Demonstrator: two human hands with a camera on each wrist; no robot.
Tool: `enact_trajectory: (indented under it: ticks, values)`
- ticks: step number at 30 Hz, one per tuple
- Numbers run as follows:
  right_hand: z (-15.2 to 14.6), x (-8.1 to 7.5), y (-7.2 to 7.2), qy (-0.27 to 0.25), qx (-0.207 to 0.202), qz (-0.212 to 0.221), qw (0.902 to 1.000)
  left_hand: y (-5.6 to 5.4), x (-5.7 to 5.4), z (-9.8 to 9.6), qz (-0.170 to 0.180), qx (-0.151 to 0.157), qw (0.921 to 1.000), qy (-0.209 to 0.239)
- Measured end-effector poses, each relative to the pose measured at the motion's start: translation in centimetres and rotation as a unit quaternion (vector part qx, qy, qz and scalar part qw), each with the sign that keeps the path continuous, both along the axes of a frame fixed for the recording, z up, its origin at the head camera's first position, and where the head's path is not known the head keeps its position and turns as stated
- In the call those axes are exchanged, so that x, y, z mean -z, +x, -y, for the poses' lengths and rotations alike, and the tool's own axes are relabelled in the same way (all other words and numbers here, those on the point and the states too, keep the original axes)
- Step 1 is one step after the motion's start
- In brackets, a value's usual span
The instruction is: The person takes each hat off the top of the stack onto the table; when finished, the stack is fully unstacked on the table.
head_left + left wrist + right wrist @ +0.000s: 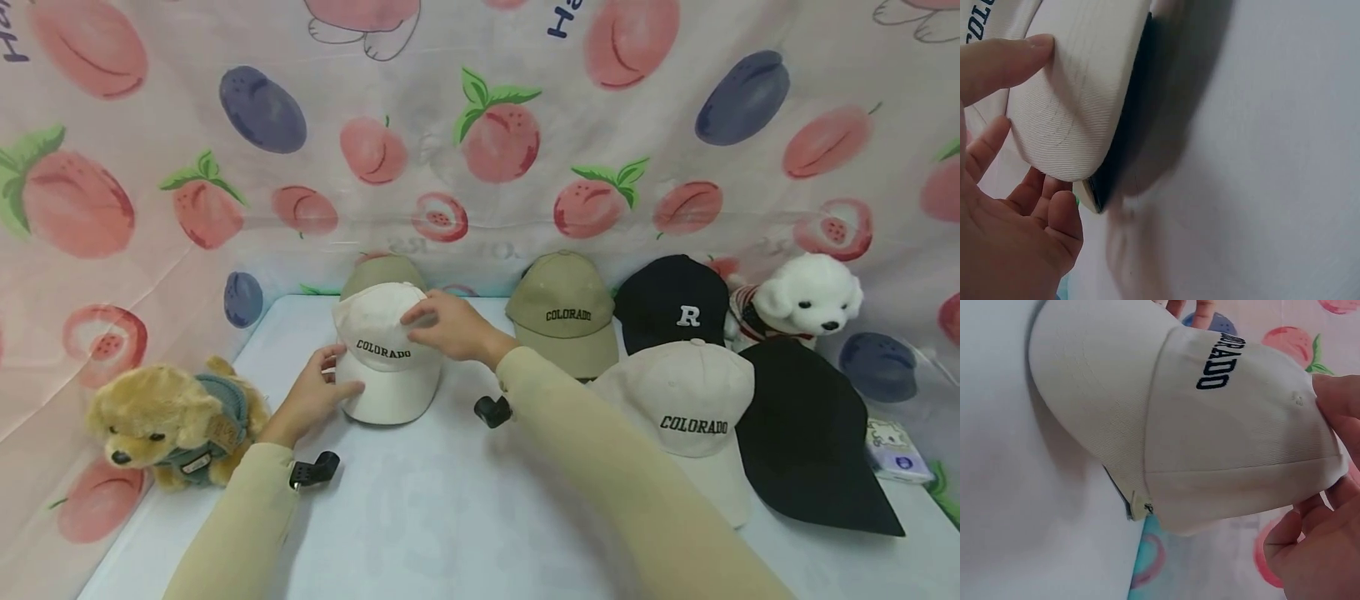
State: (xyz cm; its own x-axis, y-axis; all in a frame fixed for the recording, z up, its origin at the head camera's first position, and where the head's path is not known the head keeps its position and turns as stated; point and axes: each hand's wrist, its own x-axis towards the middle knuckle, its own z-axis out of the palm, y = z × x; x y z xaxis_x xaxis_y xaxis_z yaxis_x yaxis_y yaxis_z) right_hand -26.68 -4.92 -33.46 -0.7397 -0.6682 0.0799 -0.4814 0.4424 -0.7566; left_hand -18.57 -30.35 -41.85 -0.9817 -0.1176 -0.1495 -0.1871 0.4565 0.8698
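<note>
A cream baseball cap (386, 321) lettered COLORADO sits on the left part of the table, brim toward me. My left hand (311, 400) holds the left side of its brim; in the left wrist view the thumb lies on top of the brim (1085, 81) and the fingers are at its edge. My right hand (461, 329) grips the top right of the crown (1241, 437) between thumb and fingers. Behind the crown shows an olive cap (382, 269), mostly hidden. A dark surface (1129, 119) appears beneath the cream brim.
To the right are an olive COLORADO cap (562, 304), a black cap (660, 300) with an R, another cream cap (693, 387) and a plain black cap (802, 433). A tan plush dog (168, 425) sits left; a white plush dog (806, 296) and small packet (896, 454) sit right.
</note>
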Motion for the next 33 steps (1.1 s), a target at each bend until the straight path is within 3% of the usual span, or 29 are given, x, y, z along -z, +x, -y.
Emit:
enact_trajectory:
  ticks: [7, 16, 23, 33]
  values:
    - [-1.4, -0.9, 0.2, -0.030, 0.000, -0.028, 0.9991, 0.6, -0.3, -0.8, 0.000, 0.028, 0.9996, 0.003]
    - [-3.2, -1.6, 0.5, -0.051, 0.002, -0.043, 0.9978, 1.4, -0.6, -2.3, -0.027, 0.064, 0.9976, 0.004]
    - [-4.7, -1.6, 1.0, -0.081, -0.005, -0.050, 0.9955, 2.4, -0.9, -3.3, -0.025, 0.096, 0.9950, -0.009]
    - [-7.5, -1.7, 1.7, -0.083, 0.007, -0.089, 0.9926, 3.2, -1.0, -5.3, -0.025, 0.125, 0.9917, -0.014]
